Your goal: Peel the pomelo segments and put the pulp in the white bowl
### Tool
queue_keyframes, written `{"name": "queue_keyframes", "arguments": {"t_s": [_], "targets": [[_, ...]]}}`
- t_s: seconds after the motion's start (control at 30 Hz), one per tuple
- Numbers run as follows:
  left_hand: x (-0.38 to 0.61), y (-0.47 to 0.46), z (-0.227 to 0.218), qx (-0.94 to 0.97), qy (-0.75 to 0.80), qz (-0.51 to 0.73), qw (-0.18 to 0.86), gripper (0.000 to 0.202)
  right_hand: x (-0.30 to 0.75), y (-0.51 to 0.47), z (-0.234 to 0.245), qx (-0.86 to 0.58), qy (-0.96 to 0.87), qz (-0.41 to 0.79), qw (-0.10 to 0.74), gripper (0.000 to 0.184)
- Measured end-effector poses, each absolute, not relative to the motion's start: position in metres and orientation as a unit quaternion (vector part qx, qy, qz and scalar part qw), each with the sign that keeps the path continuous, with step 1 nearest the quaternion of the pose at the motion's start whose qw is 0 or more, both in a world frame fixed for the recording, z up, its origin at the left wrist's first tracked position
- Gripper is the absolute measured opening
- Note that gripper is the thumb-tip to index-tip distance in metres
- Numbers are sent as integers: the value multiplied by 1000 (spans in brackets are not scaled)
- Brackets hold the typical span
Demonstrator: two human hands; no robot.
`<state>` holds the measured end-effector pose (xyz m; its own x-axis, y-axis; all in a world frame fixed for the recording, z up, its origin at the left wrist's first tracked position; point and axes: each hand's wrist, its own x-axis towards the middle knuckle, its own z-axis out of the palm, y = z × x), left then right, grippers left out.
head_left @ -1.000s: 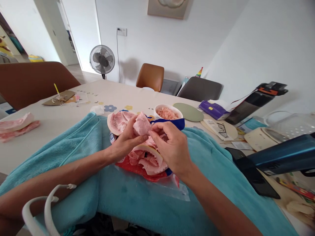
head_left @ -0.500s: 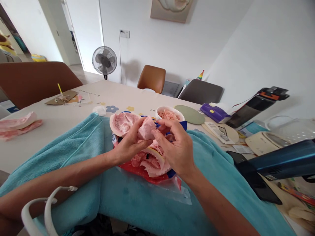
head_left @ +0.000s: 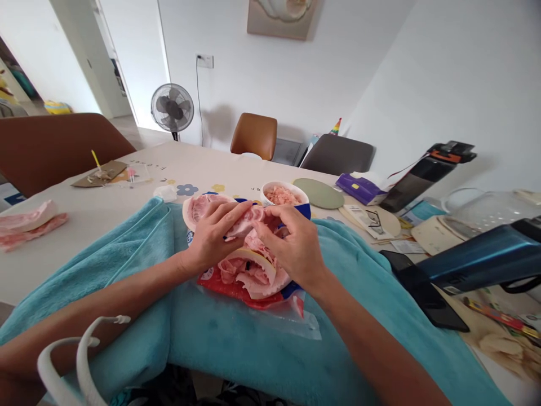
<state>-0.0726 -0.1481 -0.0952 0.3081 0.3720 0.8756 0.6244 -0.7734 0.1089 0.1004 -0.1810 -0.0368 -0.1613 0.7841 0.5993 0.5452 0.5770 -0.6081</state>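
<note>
My left hand (head_left: 210, 237) and my right hand (head_left: 295, 246) both grip a pink pomelo segment (head_left: 245, 221), fingers curled over it from each side. Below them a heap of pink pomelo peel (head_left: 252, 273) lies on a red and blue plastic bag (head_left: 236, 291). A hollow half peel (head_left: 195, 207) sits just behind my left hand. A white bowl (head_left: 282, 193) with peeled pink flesh stands beyond my right hand. All of this rests on a teal towel (head_left: 236, 349) spread over the table's near edge.
More peel pieces (head_left: 25, 221) lie at the far left of the table (head_left: 105, 208). At the right are a phone (head_left: 422, 290), a blue bottle (head_left: 482, 259), a purple tissue pack (head_left: 362, 189), glasses (head_left: 377, 218) and papers. Chairs and a fan (head_left: 172, 108) stand behind.
Both hands have dropped lower with the segment, now turned flatter and pressed down close over the peel heap. The view shifted slightly.
</note>
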Motion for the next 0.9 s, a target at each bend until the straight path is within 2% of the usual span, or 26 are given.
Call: {"name": "queue_keyframes", "arguments": {"t_s": [0.17, 0.3, 0.53, 0.67, 0.8, 0.9], "targets": [[-75, -149, -97, -792, -317, -473, 220, 69, 98, -182, -40, -433, -734, 253, 458, 4], [-75, -152, -98, -787, -320, -466, 249, 72, 94, -183, -47, -435, -712, 283, 472, 4], [-71, -153, -103, -804, -312, -474, 177, 76, 97, -176, -51, -450, -703, 246, 492, 7], [-71, -151, -102, -810, -321, -470, 140, 77, 99, -174, -47, -460, -697, 279, 474, 4], [-73, -154, -101, -790, -361, -467, 167, 69, 98, -178, -44, -475, -630, 377, 484, 13], [-75, -155, -100, -785, -360, -458, 212, 57, 95, -180, -42, -464, -593, 482, 447, 16]]}}
